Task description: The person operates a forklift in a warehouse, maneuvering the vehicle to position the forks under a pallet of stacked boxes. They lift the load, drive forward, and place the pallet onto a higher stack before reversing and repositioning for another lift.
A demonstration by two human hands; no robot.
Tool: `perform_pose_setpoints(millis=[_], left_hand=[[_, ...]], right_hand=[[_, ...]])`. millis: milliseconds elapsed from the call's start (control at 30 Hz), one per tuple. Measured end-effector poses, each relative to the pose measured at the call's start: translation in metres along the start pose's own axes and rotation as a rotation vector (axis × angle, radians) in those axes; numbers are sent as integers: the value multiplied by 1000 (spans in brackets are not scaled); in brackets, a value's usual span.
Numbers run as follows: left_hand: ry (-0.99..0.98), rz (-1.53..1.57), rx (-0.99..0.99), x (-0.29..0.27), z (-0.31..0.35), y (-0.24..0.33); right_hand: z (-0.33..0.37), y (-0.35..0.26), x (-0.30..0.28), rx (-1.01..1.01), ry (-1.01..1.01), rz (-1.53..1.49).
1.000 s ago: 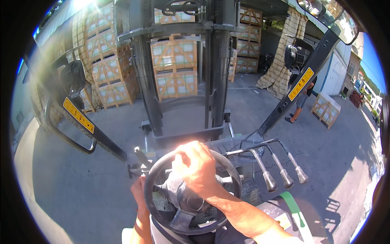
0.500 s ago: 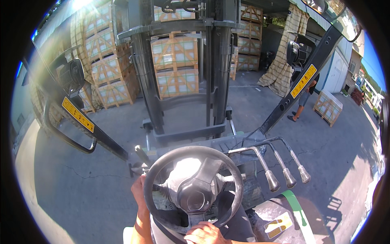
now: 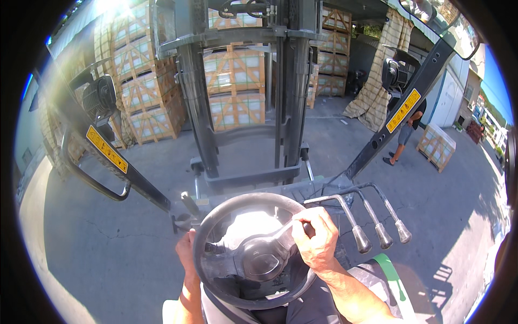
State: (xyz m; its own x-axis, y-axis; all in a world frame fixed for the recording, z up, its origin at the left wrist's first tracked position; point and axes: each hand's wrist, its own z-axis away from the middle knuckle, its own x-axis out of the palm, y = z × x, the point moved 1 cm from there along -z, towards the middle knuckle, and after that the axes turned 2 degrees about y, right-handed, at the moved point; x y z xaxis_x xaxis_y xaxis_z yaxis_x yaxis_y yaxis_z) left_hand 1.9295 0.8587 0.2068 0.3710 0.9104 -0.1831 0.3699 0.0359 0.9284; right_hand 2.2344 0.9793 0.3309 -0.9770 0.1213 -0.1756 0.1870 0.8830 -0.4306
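A black steering wheel [image 3: 258,197] sits in front of me, its hub [image 3: 263,260] and spokes turned aslant. At the wheel's upper right, my right hand [image 3: 317,237] is closed round a dark knob [image 3: 308,229] by the rim. My left hand [image 3: 186,252] is against the left side of the rim with its thumb up. Its fingers curl in behind the rim, and what they hold is hidden. Three bent metal levers with grey grips [image 3: 361,240] stand right of the wheel, untouched. A short lever [image 3: 189,204] rises just beyond my left hand.
Ahead stands the forklift's dark mast [image 3: 197,97], with stacked wooden crates [image 3: 234,70] beyond it. More crates [image 3: 145,86] are at the left. A person [image 3: 402,137] stands behind the right frame post [image 3: 386,116], near a single crate [image 3: 436,146]. A checked curtain [image 3: 372,92] hangs behind.
My right hand has gone from the bottom of the wheel up to its upper right, and the wheel has turned counterclockwise. My left hand has barely moved.
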Motion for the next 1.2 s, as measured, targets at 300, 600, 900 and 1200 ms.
perform_pose_setpoints(millis=[300,600,900,1200], left_hand=[[-10,-1,106,-2,1,1],[18,-33,1,1,6,20],[26,-77,34,2,9,20],[21,-63,-27,2,12,29]], right_hand=[[-29,-11,32,-64,-12,-51],[-15,-5,10,-2,-36,-89],[-12,0,5,-2,-27,-83],[7,3,-12,100,-19,-52]])
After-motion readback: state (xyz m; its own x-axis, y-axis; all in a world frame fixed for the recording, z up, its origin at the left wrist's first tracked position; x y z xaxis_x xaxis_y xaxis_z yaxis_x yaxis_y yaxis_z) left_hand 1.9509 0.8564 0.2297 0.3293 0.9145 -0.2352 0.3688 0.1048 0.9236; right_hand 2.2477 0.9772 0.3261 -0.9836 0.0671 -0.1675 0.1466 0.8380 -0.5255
